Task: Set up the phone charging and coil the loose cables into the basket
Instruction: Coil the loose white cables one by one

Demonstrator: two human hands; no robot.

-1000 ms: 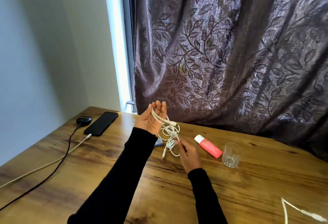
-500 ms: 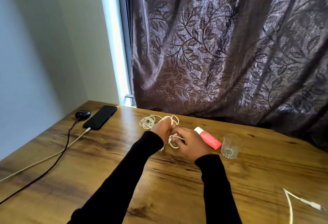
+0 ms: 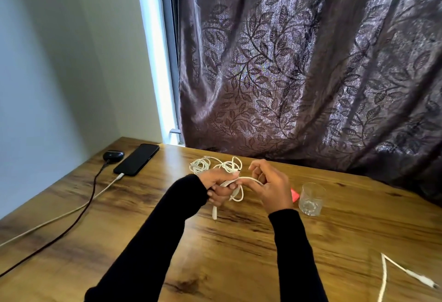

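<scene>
Hands have dropped from a second ago: left hand now clamps the white cable bundle beside the glass, right hand's loose grip feeds another loop, so coiling's ongoing, no basket visible.

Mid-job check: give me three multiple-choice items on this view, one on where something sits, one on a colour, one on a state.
1. Where is the phone?
A. far left corner of the table
B. beside the glass
C. in a basket

2. What colour is the cable in the hands?
A. black
B. white
C. red

3. The left hand is
A. flat on the table
B. closed on the cable
C. out of view

Answers: 1 A, it lies by the wall; 2 B, the loops are white; 3 B, its fingers wrap the strands.
</scene>
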